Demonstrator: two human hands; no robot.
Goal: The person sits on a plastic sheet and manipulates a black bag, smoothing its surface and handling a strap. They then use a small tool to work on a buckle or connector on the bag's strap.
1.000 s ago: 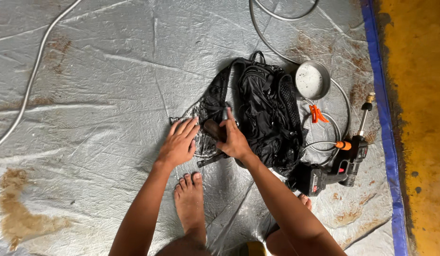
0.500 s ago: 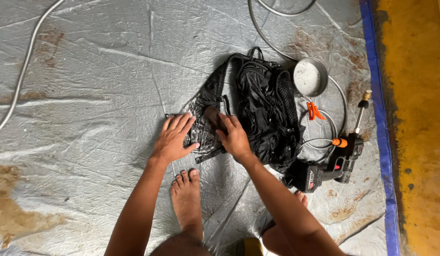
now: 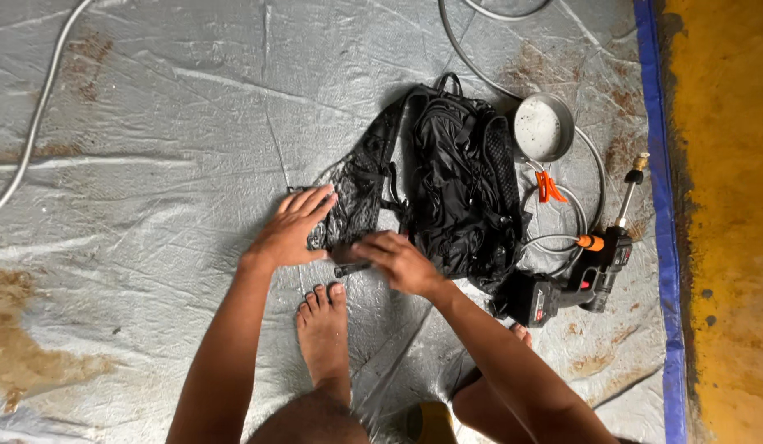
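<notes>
One grey plastic tarpaulin (image 3: 151, 140), wet and creased, with brown mud stains, covers the ground; one blue-edged border and a yellow floor strip (image 3: 726, 205) run down its right side. One black backpack (image 3: 459, 189) lies flat near the middle of the sheet, soaked and glossy, its mesh shoulder strap (image 3: 352, 193) spread out to the left. Two hoses: one pale hose (image 3: 28, 156) at the far left, one grey hose (image 3: 591, 164) looping round the right of the pack. One black cordless spray gun (image 3: 574, 279) with orange fittings lies just right of the pack. One round metal bowl (image 3: 543, 127) sits beside the pack's upper right. One orange clip (image 3: 550, 187) lies below the bowl. Left hand (image 3: 292, 230): fingers spread wide, palm pressed flat on the strap. Right hand (image 3: 398, 261): fingers curled at the strap's lower end, over a small dark buckle (image 3: 352, 268); whether it grips cannot be told. One bare foot (image 3: 324, 329) rests below the hands. Since the earlier frame the right hand has slid down from the strap's middle to its end; the left stays pressed.
</notes>
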